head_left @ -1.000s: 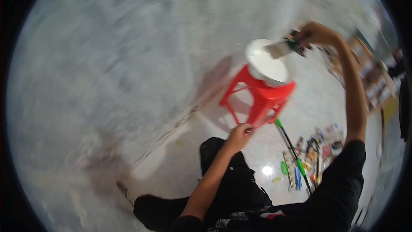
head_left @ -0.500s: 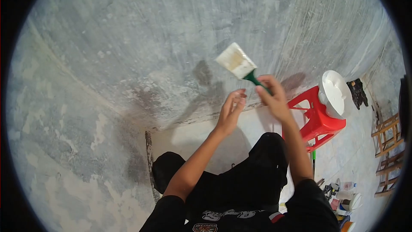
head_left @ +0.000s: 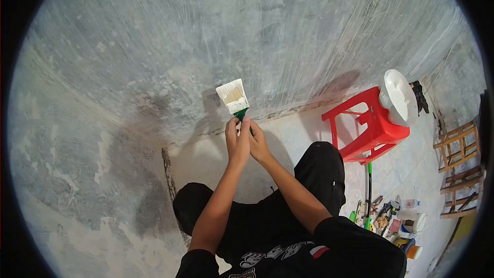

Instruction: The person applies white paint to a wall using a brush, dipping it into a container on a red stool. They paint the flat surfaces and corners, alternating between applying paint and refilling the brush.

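Note:
A paintbrush (head_left: 235, 98) with a green handle and white-coated bristles points up toward the grey wall (head_left: 206, 31), its bristles apart from the surface as far as I can see. Both hands meet at its handle. My left hand (head_left: 238, 139) wraps the handle from the left, fingers closed. Against it from the right, my right hand (head_left: 257, 141) is closed around the lower handle, which the fingers partly hide. Shadows of the hands and brush fall on the wall.
To the right a red plastic stool (head_left: 373, 128) bears a white basin (head_left: 399, 98) with white contents. A black bag (head_left: 420, 98) lies behind it. Lower right are a green-and-black pole (head_left: 369, 190), assorted tools, containers and wooden frames (head_left: 458, 146).
The brush and my right hand have moved left and down. My left hand, earlier apart from the brush with fingers spread, has closed on its handle. The view has shifted slightly.

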A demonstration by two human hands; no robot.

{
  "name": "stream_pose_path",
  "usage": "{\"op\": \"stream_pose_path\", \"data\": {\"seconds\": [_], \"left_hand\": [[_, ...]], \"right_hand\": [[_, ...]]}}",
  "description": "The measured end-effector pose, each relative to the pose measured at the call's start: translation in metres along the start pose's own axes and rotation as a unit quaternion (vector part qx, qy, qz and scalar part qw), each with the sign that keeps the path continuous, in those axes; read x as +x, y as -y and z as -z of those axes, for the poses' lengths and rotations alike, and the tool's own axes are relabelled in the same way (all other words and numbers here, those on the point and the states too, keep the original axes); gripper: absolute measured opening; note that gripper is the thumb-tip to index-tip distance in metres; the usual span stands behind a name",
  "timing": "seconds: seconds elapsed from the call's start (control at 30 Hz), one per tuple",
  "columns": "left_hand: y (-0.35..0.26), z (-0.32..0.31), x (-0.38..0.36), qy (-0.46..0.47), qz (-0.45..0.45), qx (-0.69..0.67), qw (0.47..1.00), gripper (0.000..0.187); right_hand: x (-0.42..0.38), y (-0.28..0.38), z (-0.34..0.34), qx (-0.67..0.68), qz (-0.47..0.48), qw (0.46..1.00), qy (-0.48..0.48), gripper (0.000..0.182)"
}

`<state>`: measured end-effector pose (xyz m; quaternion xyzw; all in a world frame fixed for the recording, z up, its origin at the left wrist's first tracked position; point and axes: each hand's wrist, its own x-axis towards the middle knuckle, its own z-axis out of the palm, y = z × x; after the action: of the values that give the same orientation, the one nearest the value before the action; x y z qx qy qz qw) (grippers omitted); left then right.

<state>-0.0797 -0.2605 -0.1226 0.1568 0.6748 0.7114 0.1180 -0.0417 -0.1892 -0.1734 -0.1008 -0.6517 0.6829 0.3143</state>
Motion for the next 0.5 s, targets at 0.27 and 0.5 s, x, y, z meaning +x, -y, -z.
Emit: {"op": "stream_pose_path", "data": {"seconds": [0.27,0.5], "left_hand": [[0.032,0.008,0.010,0.060,0.185,-0.012,0.981,0.052],[0.086,-0.010,-0.010,0.110,0.296,-0.045,0.948,0.071]], "right_hand": [[-0.016,-0.068,0.009,-0.034,-0.043,0.998,0.013,0.023],[-0.061,-0.139,0.036,-0.102,-0.055,0.993,-0.036,0.025]]}}
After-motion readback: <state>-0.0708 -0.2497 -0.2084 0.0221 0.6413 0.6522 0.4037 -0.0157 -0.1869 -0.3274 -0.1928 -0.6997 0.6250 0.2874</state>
